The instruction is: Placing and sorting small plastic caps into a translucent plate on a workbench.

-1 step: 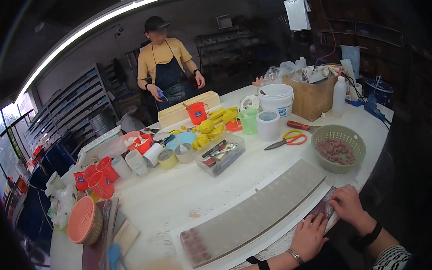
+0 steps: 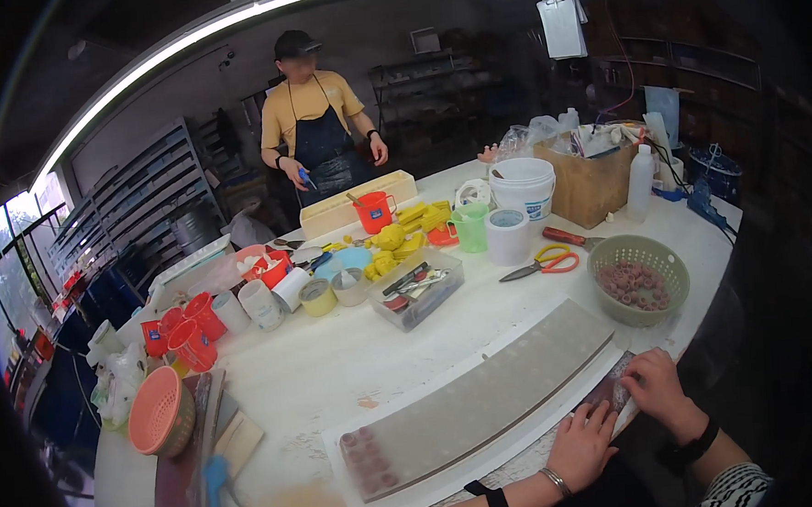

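Note:
At the table's near right edge lies a dark reddish, speckled flat piece (image 2: 606,393). My left hand (image 2: 579,448) rests on its near end, fingers outstretched and slightly apart. Over its far end my right hand (image 2: 653,385) is closed, thumb and fingers bent together; what they pinch, if anything, is hidden. Beyond both hands stretches a long grey board (image 2: 487,394) on a white sheet (image 2: 345,500). Small reddish-brown ring-like pieces (image 2: 369,459) stand in rows on the board's left end. Many similar pieces (image 2: 633,286) fill the bottom of a green perforated basket (image 2: 674,281) past my right hand.
Orange-handled scissors (image 2: 553,260) and a red-handled tool (image 2: 566,237) lie left of the basket. A clear tool box (image 2: 418,306), white buckets (image 2: 522,188) and red cups (image 2: 190,343) crowd the far side. A co-worker (image 2: 312,121) stands across the table.

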